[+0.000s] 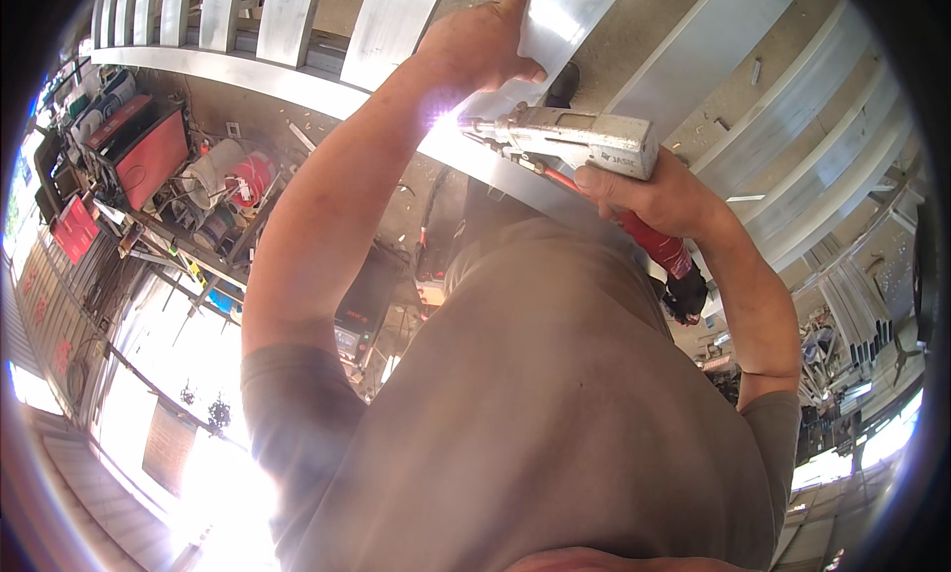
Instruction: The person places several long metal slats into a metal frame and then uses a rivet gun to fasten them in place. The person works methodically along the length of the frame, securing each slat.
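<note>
A bright violet-white welding spark glows at the tip of the welding gun (575, 134), where it meets the long edge rail (253, 75) of a metal slatted frame. My right hand (659, 196) is wrapped round the gun's handle. The gun has a worn silver-grey body, and a red sleeve (654, 240) runs down from the handle toward my waist. Beyond the spark, my left hand (477, 45) lies on a broad slat (565, 22) with thumb and forefinger stretched apart, holding nothing. My left forearm crosses over part of the rail.
Several more parallel slats (703, 47) reach away to both sides, with gaps over the dusty floor. At left stand red-panelled equipment (149, 156) and a cylindrical drum (213, 171). A dark box with a display (362, 305) sits by my left side. Metal bars (852, 295) lie at right.
</note>
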Available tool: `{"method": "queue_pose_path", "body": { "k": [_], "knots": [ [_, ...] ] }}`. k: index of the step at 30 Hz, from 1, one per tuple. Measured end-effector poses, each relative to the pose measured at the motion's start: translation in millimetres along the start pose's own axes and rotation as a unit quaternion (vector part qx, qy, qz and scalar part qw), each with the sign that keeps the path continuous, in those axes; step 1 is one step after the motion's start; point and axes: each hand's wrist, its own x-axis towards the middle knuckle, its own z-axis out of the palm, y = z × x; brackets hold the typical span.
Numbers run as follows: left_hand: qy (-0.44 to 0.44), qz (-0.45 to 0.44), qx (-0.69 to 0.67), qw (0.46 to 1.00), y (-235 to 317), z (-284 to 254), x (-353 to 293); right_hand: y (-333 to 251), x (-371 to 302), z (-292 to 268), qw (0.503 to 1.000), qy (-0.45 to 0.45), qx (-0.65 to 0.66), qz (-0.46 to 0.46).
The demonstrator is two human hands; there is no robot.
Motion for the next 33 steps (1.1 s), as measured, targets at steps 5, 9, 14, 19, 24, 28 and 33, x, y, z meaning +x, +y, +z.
{"method": "queue_pose_path", "body": {
  "k": [5, 9, 14, 19, 24, 28, 33],
  "knots": [
    [-0.029, -0.078, 0.006, 0.996, 6.6, -2.5, 3.5, -1.5, 0.0, 1.3, 1.0, 0.002, 0.001, -0.004],
    [-0.06, -0.094, -0.031, 0.993, 10.5, -11.1, 3.2, -2.5, -0.1, 2.0, 1.0, 0.007, -0.009, 0.0],
    [-0.064, -0.092, -0.041, 0.993, 4.2, -5.6, 4.6, -5.9, -1.0, -4.6, 0.998, -0.027, -0.042, 0.035],
    [-0.105, -0.117, -0.029, 0.987, 5.8, -8.7, 8.9, -4.2, -1.3, -4.8, 0.999, -0.027, -0.035, 0.025],
    [-0.104, -0.104, 0.009, 0.989, 6.8, -14.8, 6.5, -3.0, -3.0, -5.7, 0.999, -0.023, -0.031, 0.036],
    [-0.06, -0.063, 0.009, 0.996, -12.7, 3.8, 10.0, -4.1, -4.6, -5.9, 0.999, -0.021, -0.034, 0.033],
    [0.048, 0.158, -0.214, 0.963, -31.0, 16.6, 19.7, -7.5, -7.8, -6.4, 0.998, -0.019, -0.035, 0.043]
  ]
}}
